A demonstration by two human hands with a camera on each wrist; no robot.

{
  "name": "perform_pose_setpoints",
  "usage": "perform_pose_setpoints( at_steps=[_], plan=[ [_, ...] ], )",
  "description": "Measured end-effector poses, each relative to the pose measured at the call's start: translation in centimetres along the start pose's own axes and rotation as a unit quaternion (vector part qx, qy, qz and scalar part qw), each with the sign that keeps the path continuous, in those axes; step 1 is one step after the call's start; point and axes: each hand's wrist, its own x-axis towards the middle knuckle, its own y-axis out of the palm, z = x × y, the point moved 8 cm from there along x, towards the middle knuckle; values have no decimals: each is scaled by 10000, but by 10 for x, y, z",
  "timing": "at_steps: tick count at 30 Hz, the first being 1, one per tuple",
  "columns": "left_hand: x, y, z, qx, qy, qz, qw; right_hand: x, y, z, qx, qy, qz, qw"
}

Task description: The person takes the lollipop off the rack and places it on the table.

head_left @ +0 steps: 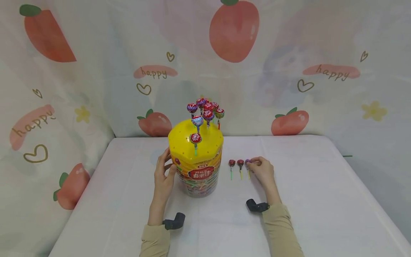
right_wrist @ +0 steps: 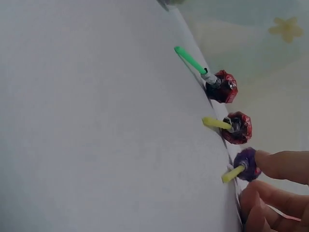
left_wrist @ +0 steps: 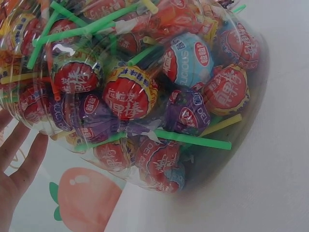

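A large clear tub (head_left: 200, 182) of wrapped lollipops, with a yellow lid (head_left: 179, 137), stands upright on the table. My left hand (head_left: 163, 176) rests against the tub's left side; in the left wrist view its fingers (left_wrist: 34, 159) lie spread along the clear wall. My right hand (head_left: 264, 173) pinches a purple-wrapped lollipop (right_wrist: 247, 164) by its head, its yellow stick pointing toward me. Left of it lie two red-wrapped lollipops, one with a yellow stick (head_left: 241, 175) and one with a green stick (head_left: 231, 174). Several lollipops (head_left: 197, 121) stand stick-down in the lid.
The white-covered table (head_left: 321, 200) meets a patterned cloth backdrop (head_left: 257, 89) behind the tub. Small holes dot the lid around the standing lollipops. A black wrist camera (head_left: 174, 221) sits at the left wrist and another black camera (head_left: 257, 206) at the right.
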Motion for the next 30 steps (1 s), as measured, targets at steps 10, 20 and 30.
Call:
perform_pose_setpoints(
  at_steps=[10, 20, 30],
  plan=[
    [-1, -3, 1, 8, -140, -64, 9999, -12, -27, 22, 431, -238, -366, 9981],
    [0, 1, 0, 7, -64, 18, 10000, -57, -56, 92, 1072, -1233, -802, 9833],
    [0, 1, 1, -78, -24, -56, 10000, -107, -65, 157, 1856, -2597, -962, 9428]
  ],
)
